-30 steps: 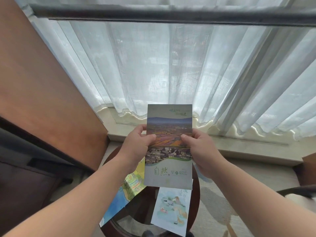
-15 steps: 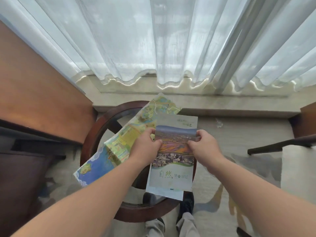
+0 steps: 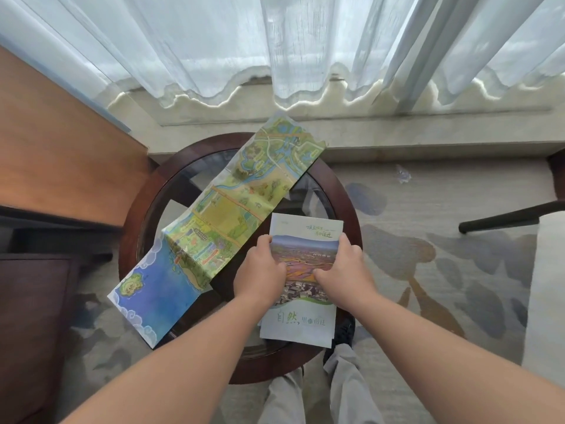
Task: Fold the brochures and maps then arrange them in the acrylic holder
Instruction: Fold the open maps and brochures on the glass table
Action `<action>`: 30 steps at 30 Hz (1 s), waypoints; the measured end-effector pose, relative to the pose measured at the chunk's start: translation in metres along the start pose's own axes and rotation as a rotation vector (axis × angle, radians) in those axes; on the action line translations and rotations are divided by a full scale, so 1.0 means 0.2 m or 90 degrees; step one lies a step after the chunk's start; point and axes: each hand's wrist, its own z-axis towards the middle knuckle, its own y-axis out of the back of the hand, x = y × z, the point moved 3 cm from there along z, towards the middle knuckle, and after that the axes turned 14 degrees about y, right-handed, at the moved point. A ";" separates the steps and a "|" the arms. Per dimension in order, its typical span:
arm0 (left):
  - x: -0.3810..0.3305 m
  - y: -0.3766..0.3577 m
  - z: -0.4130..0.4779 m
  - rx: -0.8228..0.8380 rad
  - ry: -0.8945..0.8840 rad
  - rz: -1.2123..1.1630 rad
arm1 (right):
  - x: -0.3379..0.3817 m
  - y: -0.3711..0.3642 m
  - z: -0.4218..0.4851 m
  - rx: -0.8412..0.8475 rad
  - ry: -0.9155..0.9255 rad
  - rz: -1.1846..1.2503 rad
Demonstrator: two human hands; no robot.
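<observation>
Left hand [image 3: 260,276], right hand [image 3: 345,274] grip brochure [image 3: 301,323]; its middle hidden

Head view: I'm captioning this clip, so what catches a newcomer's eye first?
A long colourful map lies unfolded diagonally across the round glass table. The left hand and right hand grip a brochure over its near right side. White curtains hang behind.

The brochure [image 3: 302,325] cover is pale grey-white with green lettering and a photo band of orange, purple and brown fields. The map [image 3: 220,215] is printed in green and yellow, running to blue water edged with white cloud scrolls. The table rim [image 3: 244,368] is dark red-brown. The carpet [image 3: 428,209] appears beige with grey-blue and rust blotches.
</observation>
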 end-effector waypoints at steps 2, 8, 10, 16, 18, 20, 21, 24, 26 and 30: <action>0.00 -0.01 0.01 -0.019 -0.003 0.006 | -0.01 -0.02 0.02 -0.006 0.006 -0.020; -0.01 -0.01 0.03 -0.041 -0.016 0.047 | -0.02 -0.02 0.04 -0.026 0.102 -0.168; -0.01 -0.01 0.03 -0.076 -0.038 0.091 | -0.02 -0.01 0.04 -0.020 0.174 -0.263; -0.13 -0.16 -0.01 -0.111 -0.286 0.231 | -0.05 -0.01 0.09 0.077 0.284 -0.467; -0.13 -0.25 0.00 -0.077 -0.299 0.288 | -0.06 -0.01 0.10 0.083 0.282 -0.463; -0.11 -0.31 -0.01 -0.081 -0.308 0.324 | -0.06 -0.02 0.10 0.084 0.277 -0.458; -0.09 -0.32 -0.01 -0.084 -0.316 0.333 | -0.06 -0.02 0.10 0.086 0.273 -0.458; 0.02 -0.36 -0.05 -0.076 -0.345 0.362 | -0.06 -0.02 0.09 0.096 0.258 -0.465; 0.10 -0.37 -0.09 -0.064 -0.369 0.379 | -0.06 -0.02 0.09 0.097 0.250 -0.471; 0.23 -0.39 -0.21 -0.054 -0.390 0.404 | -0.05 -0.02 0.08 0.093 0.235 -0.480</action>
